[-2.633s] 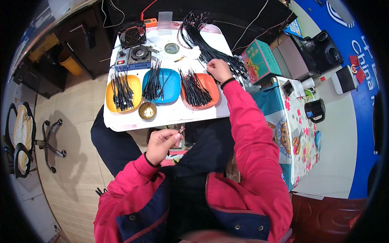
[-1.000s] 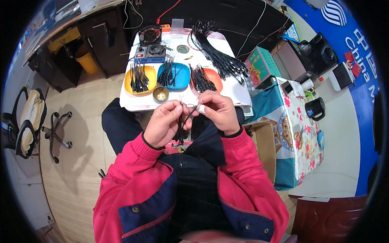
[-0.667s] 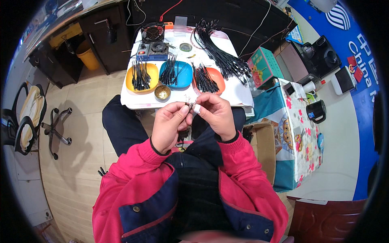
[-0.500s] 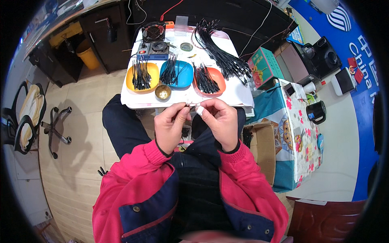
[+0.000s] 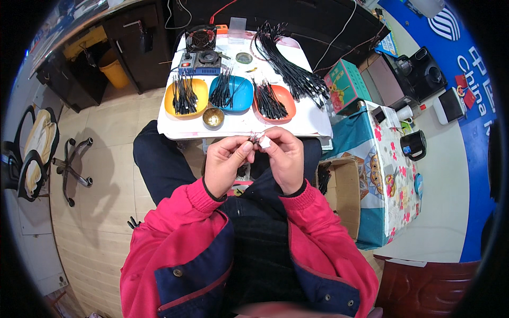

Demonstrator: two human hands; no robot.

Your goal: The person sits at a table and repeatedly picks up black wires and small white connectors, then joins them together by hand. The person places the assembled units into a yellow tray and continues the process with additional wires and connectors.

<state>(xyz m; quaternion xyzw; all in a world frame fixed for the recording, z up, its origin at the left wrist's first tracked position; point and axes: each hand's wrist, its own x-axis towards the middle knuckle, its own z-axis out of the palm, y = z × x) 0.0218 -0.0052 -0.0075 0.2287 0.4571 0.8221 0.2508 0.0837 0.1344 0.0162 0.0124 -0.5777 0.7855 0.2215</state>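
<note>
My left hand [image 5: 227, 165] and my right hand [image 5: 285, 156] meet in front of my chest, just below the white table's [image 5: 305, 123] front edge. Together their fingertips pinch a small pale part [image 5: 258, 140] with a short dark cable end; its details are too small to tell. On the table lie an orange tray [image 5: 199, 103], a blue tray [image 5: 241, 95] and a red tray [image 5: 283, 100], each filled with several short black cables. A small brass bowl [image 5: 213, 117] sits in front of them. A long bundle of black cables [image 5: 289, 71] lies at the back right.
A blue bench unit with a fan [image 5: 201, 50] stands at the table's back. A green box [image 5: 344, 85], a flowered side table [image 5: 389, 169] with a black mug [image 5: 413, 146], and an open cardboard box [image 5: 339, 191] are to my right. An office chair [image 5: 37, 159] stands far left.
My right hand came back from the red tray and joined my left hand. Both hands then drew a little closer to my body, still pinching the small part.
</note>
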